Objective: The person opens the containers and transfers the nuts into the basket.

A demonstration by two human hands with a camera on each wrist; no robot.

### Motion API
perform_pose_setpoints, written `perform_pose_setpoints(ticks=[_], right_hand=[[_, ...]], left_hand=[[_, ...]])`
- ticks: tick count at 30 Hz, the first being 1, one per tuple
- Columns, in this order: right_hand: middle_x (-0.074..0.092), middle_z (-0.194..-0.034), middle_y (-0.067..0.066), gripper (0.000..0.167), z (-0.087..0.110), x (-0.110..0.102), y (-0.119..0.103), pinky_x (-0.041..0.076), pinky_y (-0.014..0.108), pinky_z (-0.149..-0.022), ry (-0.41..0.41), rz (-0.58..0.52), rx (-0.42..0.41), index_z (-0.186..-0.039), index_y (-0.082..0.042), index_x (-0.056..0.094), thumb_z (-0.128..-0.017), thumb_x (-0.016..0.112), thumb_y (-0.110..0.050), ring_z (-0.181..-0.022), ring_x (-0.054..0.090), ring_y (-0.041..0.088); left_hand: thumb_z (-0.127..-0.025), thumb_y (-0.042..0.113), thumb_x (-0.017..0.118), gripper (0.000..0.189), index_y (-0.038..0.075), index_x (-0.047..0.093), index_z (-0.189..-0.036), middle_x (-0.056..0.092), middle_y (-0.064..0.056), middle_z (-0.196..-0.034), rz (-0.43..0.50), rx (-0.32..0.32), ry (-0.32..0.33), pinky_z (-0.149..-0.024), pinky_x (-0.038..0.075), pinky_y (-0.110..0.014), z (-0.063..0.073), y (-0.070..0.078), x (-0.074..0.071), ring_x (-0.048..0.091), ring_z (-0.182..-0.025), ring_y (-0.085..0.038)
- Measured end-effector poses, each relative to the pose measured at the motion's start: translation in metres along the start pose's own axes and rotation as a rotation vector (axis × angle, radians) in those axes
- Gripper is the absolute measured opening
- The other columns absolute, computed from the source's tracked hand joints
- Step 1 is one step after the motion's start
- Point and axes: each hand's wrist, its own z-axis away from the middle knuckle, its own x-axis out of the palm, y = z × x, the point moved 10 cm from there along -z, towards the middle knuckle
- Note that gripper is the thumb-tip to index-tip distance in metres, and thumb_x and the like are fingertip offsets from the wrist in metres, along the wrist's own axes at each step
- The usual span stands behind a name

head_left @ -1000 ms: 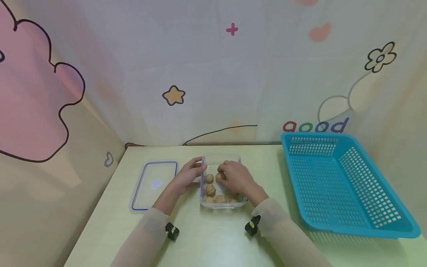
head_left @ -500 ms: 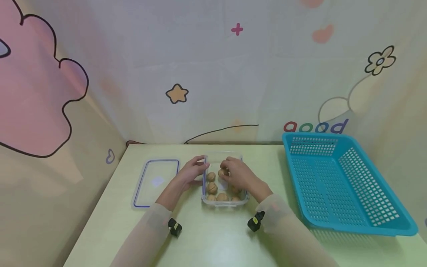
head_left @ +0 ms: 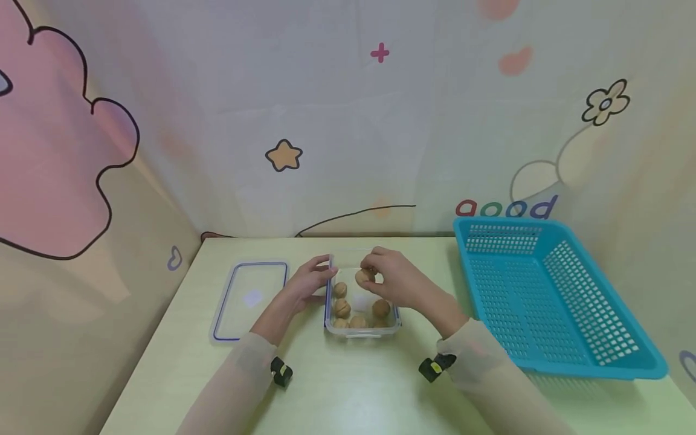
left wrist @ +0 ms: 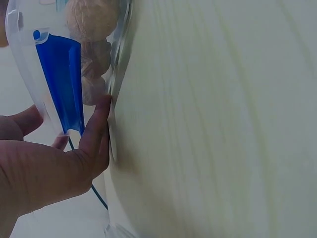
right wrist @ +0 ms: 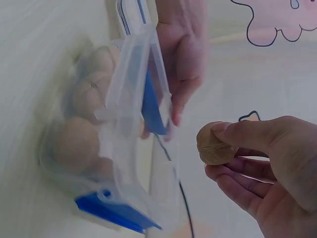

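A clear plastic food container point(head_left: 363, 331) with blue clips stands mid-table, several walnuts point(head_left: 342, 309) lying along its left, near and right sides. My left hand point(head_left: 309, 281) holds the container's left wall, fingertips at the rim; in the left wrist view its fingers point(left wrist: 96, 126) lie against the side near a blue clip. Over the container's far half, my right hand point(head_left: 399, 279) pinches one walnut point(right wrist: 214, 144) between thumb and fingers. The right wrist view shows this walnut beside and apart from the container wall.
A clear lid point(head_left: 239, 314) with a blue seal lies flat left of the container. At the right stands a large blue perforated basket point(head_left: 589, 368). A printed cloth point(head_left: 337, 121) hangs behind the table's far edge.
My right hand has lifted the walnut up from inside the container, uncovering another walnut at its right side. My left hand stays at the left wall.
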Motion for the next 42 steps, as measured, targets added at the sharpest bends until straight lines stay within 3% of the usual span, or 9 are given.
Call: perform_pose_setpoints(ticks=[5,9,19,24,29,32,36,40,42], right_hand=[[0.065,-0.097,0.001,0.018,0.015,-0.027,-0.002,0.060,0.035,-0.082,0.044,0.023,-0.025,-0.106,-0.007,0.073,-0.093,0.084,-0.013,-0.088,0.063,0.016],[0.067,-0.099,0.002,0.022,0.032,-0.049,0.010,0.061,0.039,-0.083,0.094,0.034,-0.021,-0.108,-0.005,0.073,-0.091,0.086,-0.011,-0.091,0.067,0.020],[0.070,-0.104,0.005,0.029,0.076,-0.101,0.075,0.060,0.048,-0.087,0.180,0.030,0.194,-0.115,-0.005,0.075,-0.091,0.087,-0.017,-0.097,0.067,0.026],[0.072,-0.107,0.011,0.030,0.096,-0.121,0.103,0.061,0.052,-0.088,0.243,0.016,0.229,-0.117,-0.001,0.074,-0.093,0.085,-0.017,-0.099,0.071,0.031],[0.074,-0.114,0.017,0.036,0.113,-0.137,0.125,0.058,0.026,-0.087,0.284,-0.018,0.279,-0.122,0.000,0.072,-0.096,0.082,-0.023,-0.103,0.073,0.035],[0.074,-0.115,0.017,0.039,0.123,-0.140,0.137,0.055,0.024,-0.086,0.286,-0.032,0.326,-0.123,-0.002,0.072,-0.096,0.082,-0.028,-0.104,0.073,0.036],[0.074,-0.116,0.017,0.042,0.134,-0.140,0.149,0.059,0.033,-0.085,0.268,-0.050,0.374,-0.125,-0.002,0.071,-0.097,0.081,-0.032,-0.106,0.072,0.038],[0.075,-0.115,0.017,0.045,0.142,-0.138,0.156,0.052,0.018,-0.080,0.254,-0.064,0.405,-0.126,-0.001,0.070,-0.098,0.079,-0.035,-0.105,0.072,0.037],[0.075,-0.115,0.018,0.047,0.144,-0.137,0.158,0.051,0.017,-0.079,0.245,-0.071,0.420,-0.127,0.000,0.070,-0.099,0.079,-0.037,-0.104,0.071,0.037]], left_hand=[[-0.108,0.025,0.065,0.059,0.016,0.043,-0.162,0.038,-0.021,-0.164,0.003,0.003,-0.003,-0.109,0.045,-0.070,-0.001,-0.001,-0.002,0.045,-0.146,-0.043],[-0.108,0.024,0.065,0.060,0.016,0.042,-0.162,0.038,-0.020,-0.165,-0.001,0.005,-0.009,-0.110,0.044,-0.070,0.000,-0.001,0.000,0.046,-0.146,-0.043],[-0.108,0.026,0.065,0.061,0.016,0.042,-0.162,0.039,-0.021,-0.164,0.001,0.013,-0.023,-0.108,0.047,-0.067,-0.001,-0.001,0.004,0.046,-0.146,-0.044],[-0.107,0.026,0.065,0.061,0.017,0.041,-0.163,0.037,-0.021,-0.165,0.001,0.012,-0.025,-0.108,0.048,-0.066,-0.001,-0.001,0.004,0.046,-0.146,-0.043],[-0.108,0.026,0.065,0.059,0.018,0.042,-0.162,0.037,-0.020,-0.166,0.003,0.020,-0.010,-0.109,0.047,-0.066,-0.001,0.001,0.001,0.045,-0.146,-0.043],[-0.108,0.026,0.064,0.060,0.018,0.042,-0.163,0.036,-0.021,-0.166,0.004,0.016,-0.013,-0.109,0.047,-0.066,0.001,0.001,0.001,0.045,-0.147,-0.044],[-0.108,0.026,0.064,0.059,0.017,0.042,-0.163,0.037,-0.022,-0.165,0.003,0.014,-0.015,-0.108,0.048,-0.067,0.003,0.002,0.001,0.045,-0.146,-0.044],[-0.108,0.026,0.064,0.060,0.017,0.041,-0.163,0.037,-0.022,-0.165,0.000,0.016,-0.019,-0.108,0.047,-0.067,0.003,0.003,0.001,0.045,-0.146,-0.044],[-0.108,0.026,0.064,0.061,0.016,0.041,-0.163,0.036,-0.022,-0.166,0.000,0.015,-0.023,-0.109,0.047,-0.067,0.003,0.002,0.001,0.045,-0.147,-0.045]])
